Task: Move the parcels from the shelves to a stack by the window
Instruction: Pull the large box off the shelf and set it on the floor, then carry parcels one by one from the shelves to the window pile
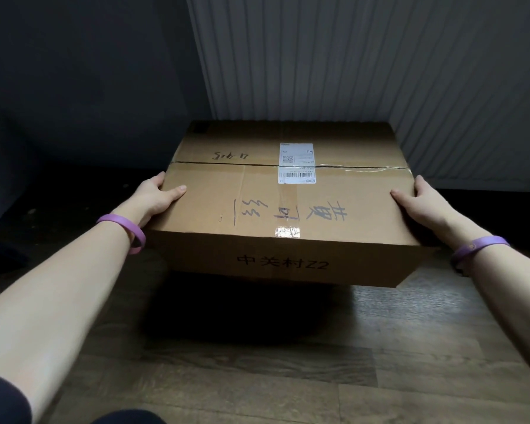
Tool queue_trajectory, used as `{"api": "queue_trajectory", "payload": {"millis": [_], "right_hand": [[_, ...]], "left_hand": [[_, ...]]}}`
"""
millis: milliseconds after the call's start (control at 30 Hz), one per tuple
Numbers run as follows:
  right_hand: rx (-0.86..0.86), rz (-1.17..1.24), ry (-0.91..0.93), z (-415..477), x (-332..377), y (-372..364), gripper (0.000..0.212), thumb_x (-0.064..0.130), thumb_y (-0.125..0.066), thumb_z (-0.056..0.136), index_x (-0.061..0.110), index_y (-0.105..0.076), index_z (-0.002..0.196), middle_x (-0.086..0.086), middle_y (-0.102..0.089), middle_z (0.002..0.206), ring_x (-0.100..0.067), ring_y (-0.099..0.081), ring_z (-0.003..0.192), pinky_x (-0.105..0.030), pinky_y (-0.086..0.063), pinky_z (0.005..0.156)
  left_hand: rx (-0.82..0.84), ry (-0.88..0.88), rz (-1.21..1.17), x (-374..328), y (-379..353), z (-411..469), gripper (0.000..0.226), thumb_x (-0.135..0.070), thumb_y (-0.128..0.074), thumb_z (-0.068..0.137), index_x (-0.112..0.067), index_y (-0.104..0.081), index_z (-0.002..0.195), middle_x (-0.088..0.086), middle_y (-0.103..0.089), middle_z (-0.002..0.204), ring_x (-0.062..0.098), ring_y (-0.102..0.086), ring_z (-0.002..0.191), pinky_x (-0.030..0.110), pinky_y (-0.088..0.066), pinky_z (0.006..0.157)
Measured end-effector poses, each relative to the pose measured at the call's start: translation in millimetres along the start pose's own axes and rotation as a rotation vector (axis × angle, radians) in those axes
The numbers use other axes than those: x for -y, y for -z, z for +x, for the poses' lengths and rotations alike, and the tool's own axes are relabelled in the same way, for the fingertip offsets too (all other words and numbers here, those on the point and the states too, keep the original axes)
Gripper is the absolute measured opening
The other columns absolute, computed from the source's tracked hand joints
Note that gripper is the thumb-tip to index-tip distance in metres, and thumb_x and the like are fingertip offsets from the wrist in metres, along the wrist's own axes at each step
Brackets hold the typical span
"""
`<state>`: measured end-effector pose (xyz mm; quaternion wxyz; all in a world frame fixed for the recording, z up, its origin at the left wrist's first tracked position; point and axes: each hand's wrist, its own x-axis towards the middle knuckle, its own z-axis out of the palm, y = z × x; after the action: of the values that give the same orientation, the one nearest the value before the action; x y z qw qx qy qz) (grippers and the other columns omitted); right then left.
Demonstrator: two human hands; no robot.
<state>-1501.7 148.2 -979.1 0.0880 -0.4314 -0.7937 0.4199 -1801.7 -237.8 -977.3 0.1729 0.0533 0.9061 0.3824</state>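
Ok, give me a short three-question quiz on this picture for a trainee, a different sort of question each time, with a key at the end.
1. True or false: the left hand and the right hand grip the large brown cardboard box at opposite side edges.
2. What is stuck on the box's top? A) a white shipping label B) a round red sticker C) a green ribbon
3. Fill the gap: each wrist wears a ___ wristband.
Key: 1 true; 2 A; 3 purple.
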Motion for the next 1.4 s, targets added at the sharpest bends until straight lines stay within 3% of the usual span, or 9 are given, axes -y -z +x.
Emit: {"api": "queue_trajectory", "payload": {"millis": [133, 200, 300, 433, 533, 600, 700, 1000, 1400], "right_hand": [[-0.041, -0.209, 0.072, -4, 7, -5, 0.061, 0.038, -0.05, 0.102, 0.022, -0.025, 0.156, -0.013, -0.042, 0.154, -0.038, -0.039, 0.14, -0.041, -0.031, 0.113], [-0.08, -0.32, 0.119, -7, 8, -10, 0.037, 0.038, -0.044, 0.103, 0.025, -0.044, 0.138, -0.015, -0.046, 0.139, -0.047, -0.04, 0.131, -0.047, -0.036, 0.102], [-0.11, -0.398, 0.138, -10, 11, -15, 0.025, 0.034, -0.04, 0.104, 0.018, -0.051, 0.119, -0.014, -0.042, 0.118, -0.047, -0.041, 0.119, -0.047, -0.037, 0.09], [-0.099, -0.387, 0.131, -11, 12, -18, 0.024, 0.03, -0.036, 0.105, 0.016, -0.048, 0.12, -0.017, -0.04, 0.128, -0.047, -0.046, 0.113, -0.044, -0.037, 0.084], [-0.078, -0.39, 0.088, -12, 16, -16, 0.035, 0.032, -0.035, 0.105, 0.02, -0.044, 0.136, -0.019, -0.033, 0.146, -0.049, -0.04, 0.125, -0.048, -0.037, 0.097], [-0.043, -0.422, 0.035, -15, 26, -12, 0.049, 0.039, -0.041, 0.103, 0.027, -0.034, 0.15, -0.018, -0.019, 0.161, -0.049, -0.026, 0.139, -0.052, -0.027, 0.112], [0.004, -0.449, 0.03, -28, 54, 2, 0.066, 0.048, -0.048, 0.099, 0.027, -0.024, 0.156, -0.016, -0.012, 0.165, -0.047, -0.018, 0.145, -0.053, -0.021, 0.117], [0.201, -0.459, -0.031, -117, 212, 87, 0.081, 0.059, -0.048, 0.096, 0.024, -0.012, 0.159, -0.013, -0.014, 0.165, -0.043, -0.021, 0.147, -0.052, -0.025, 0.117], [0.339, -0.479, 0.008, -267, 475, 235, 0.084, 0.06, -0.049, 0.095, 0.024, -0.01, 0.16, -0.014, -0.014, 0.166, -0.043, -0.019, 0.148, -0.05, -0.022, 0.12]], "left_hand": [[-0.038, -0.043, 0.05, -1, -3, -3, 0.079, -0.041, -0.065, 0.091, -0.02, -0.024, 0.155, 0.01, -0.036, 0.155, 0.032, -0.04, 0.137, 0.041, -0.036, 0.108], [-0.071, -0.08, 0.084, -2, -3, -6, 0.076, -0.04, -0.065, 0.091, -0.02, -0.027, 0.154, 0.01, -0.039, 0.153, 0.032, -0.041, 0.137, 0.043, -0.037, 0.107], [-0.102, -0.127, 0.165, -5, -5, -10, 0.067, -0.039, -0.063, 0.093, -0.022, -0.035, 0.151, 0.01, -0.041, 0.152, 0.033, -0.041, 0.137, 0.045, -0.037, 0.109], [-0.095, -0.14, 0.217, -10, -11, -10, 0.056, -0.032, -0.058, 0.097, -0.022, -0.039, 0.149, 0.011, -0.04, 0.153, 0.033, -0.039, 0.139, 0.046, -0.035, 0.111], [-0.103, -0.109, 0.275, -16, -13, -12, 0.057, -0.032, -0.055, 0.098, -0.021, -0.037, 0.151, 0.012, -0.038, 0.154, 0.034, -0.037, 0.14, 0.047, -0.034, 0.113], [-0.093, -0.109, 0.309, -24, -10, -15, 0.061, -0.038, -0.057, 0.096, -0.022, -0.035, 0.151, 0.01, -0.039, 0.154, 0.033, -0.038, 0.14, 0.048, -0.034, 0.114], [-0.017, -0.148, 0.291, -44, -1, -29, 0.069, -0.045, -0.059, 0.093, -0.022, -0.032, 0.152, 0.008, -0.035, 0.157, 0.031, -0.034, 0.143, 0.051, -0.031, 0.115], [0.203, -0.193, 0.351, -183, 104, -128, 0.076, -0.053, -0.056, 0.092, -0.022, -0.026, 0.154, 0.008, -0.024, 0.161, 0.028, -0.02, 0.149, 0.053, -0.02, 0.119], [0.301, -0.158, 0.423, -385, 322, -285, 0.077, -0.057, -0.055, 0.089, -0.03, -0.024, 0.154, 0.001, -0.024, 0.162, 0.026, -0.02, 0.149, 0.056, -0.018, 0.118]]}}
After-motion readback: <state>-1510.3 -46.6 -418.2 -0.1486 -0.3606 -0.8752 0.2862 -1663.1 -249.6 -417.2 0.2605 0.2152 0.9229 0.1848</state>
